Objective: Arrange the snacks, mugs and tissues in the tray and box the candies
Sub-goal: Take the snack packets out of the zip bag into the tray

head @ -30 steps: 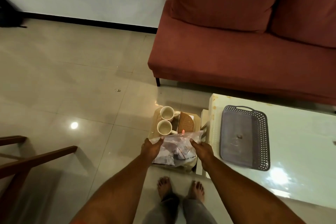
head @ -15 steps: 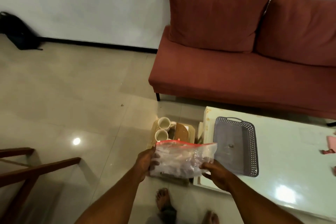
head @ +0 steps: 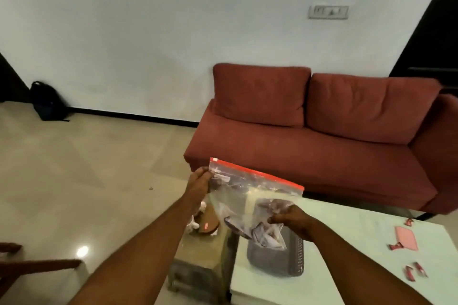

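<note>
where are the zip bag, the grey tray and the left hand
zip bag (head: 247,202), head view, clear middle panel below the red seal
grey tray (head: 272,262), head view, bare floor below the bag
left hand (head: 198,183), head view, back of the hand

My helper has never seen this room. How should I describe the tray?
Start at the red sofa; the pale table stands before it. At the table's left end, partly hidden by the clear bag, lies the tray: dark grey with a perforated wall, far bigger than the small red candies.
</note>
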